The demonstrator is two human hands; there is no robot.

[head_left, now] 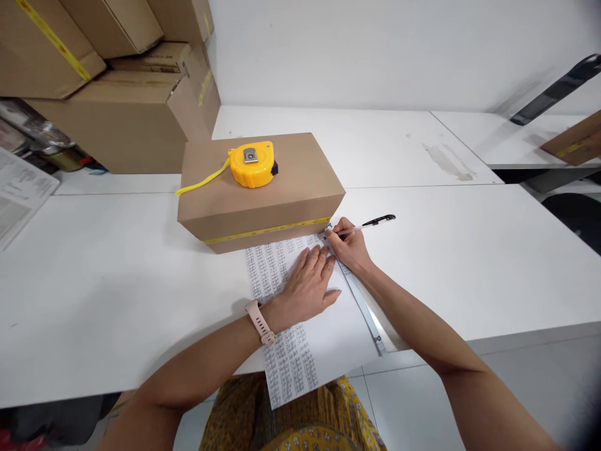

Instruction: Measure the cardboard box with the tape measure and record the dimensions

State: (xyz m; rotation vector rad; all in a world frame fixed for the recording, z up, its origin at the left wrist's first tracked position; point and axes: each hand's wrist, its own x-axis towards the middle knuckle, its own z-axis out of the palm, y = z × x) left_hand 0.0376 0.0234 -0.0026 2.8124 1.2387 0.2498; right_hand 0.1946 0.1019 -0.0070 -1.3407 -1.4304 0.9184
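Note:
My left hand (307, 285) lies flat with fingers stretched out on a sheet of paper (323, 341) covered in handwritten rows. My right hand (350, 245) is closed around a pen (370, 223), its tip at the sheet's top right corner. A metal ruler (369, 313) runs along the paper's right edge. Just beyond the paper stands a brown cardboard box (282, 188) with a yellow tape strip along its front. A yellow tape measure (252, 164) rests on top of the box.
Several larger cardboard boxes (136, 119) are stacked at the back left. Printed papers (19, 194) lie at the far left edge. The white table (117, 282) meets another table at the back right, where a brown board (573, 141) lies.

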